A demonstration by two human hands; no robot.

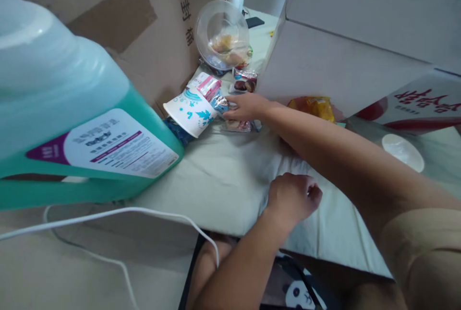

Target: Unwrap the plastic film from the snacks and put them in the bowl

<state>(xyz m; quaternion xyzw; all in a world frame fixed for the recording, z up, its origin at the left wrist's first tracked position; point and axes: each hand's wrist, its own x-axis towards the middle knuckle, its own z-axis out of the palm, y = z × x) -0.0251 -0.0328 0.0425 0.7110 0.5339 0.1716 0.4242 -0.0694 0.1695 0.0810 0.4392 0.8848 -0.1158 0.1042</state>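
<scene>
My right hand (246, 106) reaches far forward, and its fingertips pinch a small shiny snack packet (220, 103). The packet lies against a white paper cup (190, 114) with blue leaf print, tipped on its side. A pink packet (209, 87) sits just behind them. Closer to me, my left hand (293, 196) rests on the pale cloth (223, 175) with its fingers curled into a fist. The cloth is creased around it, and I cannot tell whether the fist pinches the cloth.
A big green detergent jug (72, 108) fills the left foreground. A cardboard box (144, 22) stands behind it and a white box (324, 60) on the right. Further back are a clear plastic bowl (222, 34), a packet of dates (245, 84) and a yellow bag (313, 106). A white cable (144, 211) crosses in front.
</scene>
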